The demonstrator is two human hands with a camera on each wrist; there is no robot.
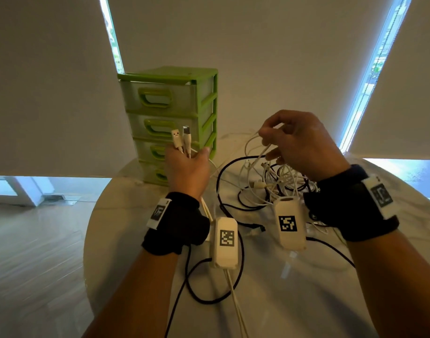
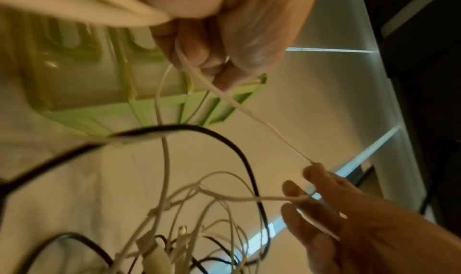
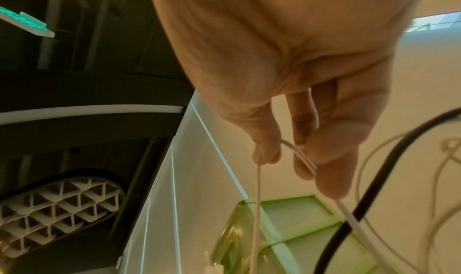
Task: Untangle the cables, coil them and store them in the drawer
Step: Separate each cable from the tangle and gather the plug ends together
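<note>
A tangle of white and black cables point(image 1: 272, 184) lies on the round white table point(image 1: 306, 289), right of a green drawer unit point(image 1: 170, 118) whose drawers are all closed. My left hand point(image 1: 187, 164) grips a white cable near its two plug ends point(image 1: 181, 140), which stick up in front of the drawers. My right hand point(image 1: 299, 140) is raised over the tangle and pinches a loop of white cable point(image 1: 251, 142) between thumb and fingers point(image 3: 264, 156). The white cable point(image 2: 249, 114) runs taut from my left hand point(image 2: 214, 57) to my right hand point(image 2: 324, 195).
A black cable point(image 1: 209, 284) loops across the table's near side under my left wrist. White roller blinds hang behind the table, with bright window strips between them. The table's left edge drops to a pale wooden floor point(image 1: 38, 252).
</note>
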